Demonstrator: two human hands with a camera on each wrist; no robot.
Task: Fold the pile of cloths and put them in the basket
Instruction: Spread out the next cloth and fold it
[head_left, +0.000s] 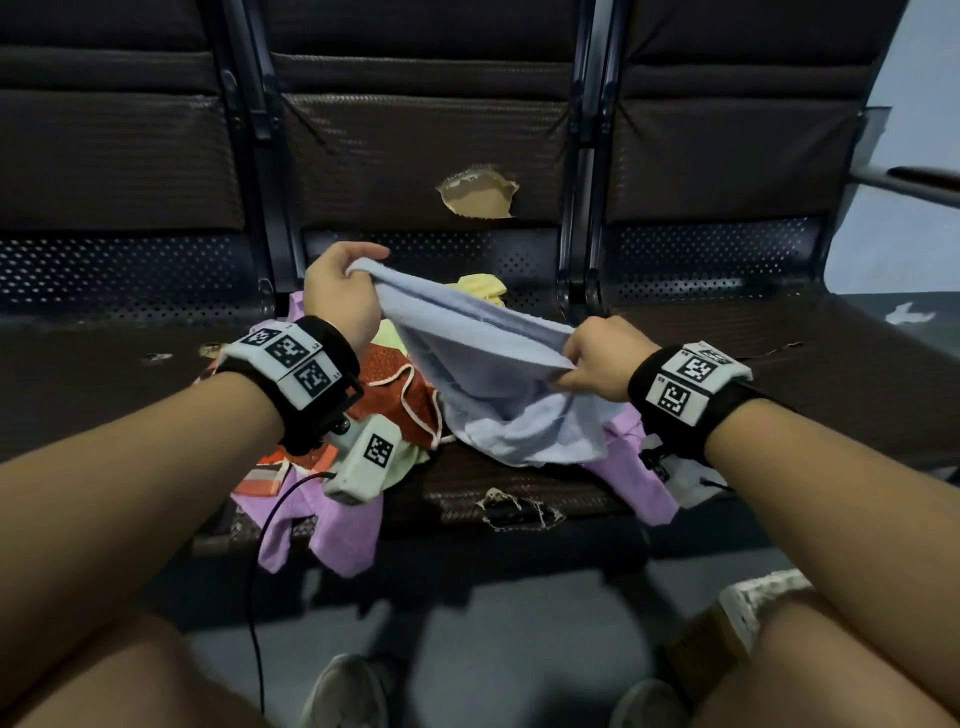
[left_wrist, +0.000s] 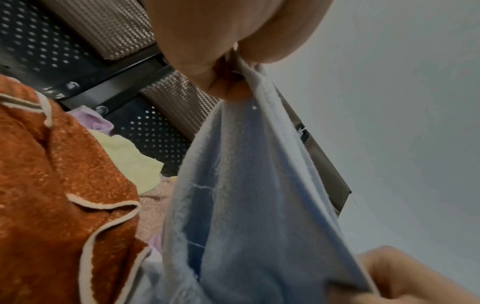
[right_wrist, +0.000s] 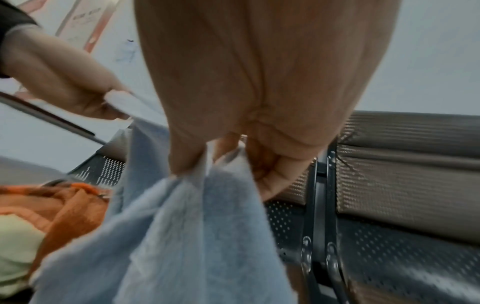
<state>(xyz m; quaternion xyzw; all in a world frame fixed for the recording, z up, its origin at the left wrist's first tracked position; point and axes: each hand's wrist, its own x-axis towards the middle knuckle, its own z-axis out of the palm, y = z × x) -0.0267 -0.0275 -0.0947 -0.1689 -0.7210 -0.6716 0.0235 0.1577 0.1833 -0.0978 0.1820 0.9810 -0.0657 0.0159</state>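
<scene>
A light blue cloth (head_left: 493, 374) hangs stretched between my two hands above the bench seat. My left hand (head_left: 343, 280) pinches one corner of it, raised towards the backrest; the pinch shows close up in the left wrist view, blue cloth (left_wrist: 249, 185) hanging down from it. My right hand (head_left: 597, 364) grips the opposite edge, lower and nearer me, with the blue cloth (right_wrist: 182, 236) bunched under its fingers. Below lies the pile: an orange-red cloth (head_left: 400, 395), a pale yellow cloth (head_left: 480, 288), a pale green cloth (left_wrist: 130, 160) and a lilac cloth (head_left: 322, 519) hanging over the seat's front edge.
The dark perforated metal bench (head_left: 779, 374) has torn brown padding (head_left: 478, 195) on the middle backrest. More lilac cloth (head_left: 634, 467) lies under my right wrist. A woven basket (head_left: 748, 608) stands on the floor at the lower right, beside my knee. My shoes (head_left: 348, 691) rest on the grey floor.
</scene>
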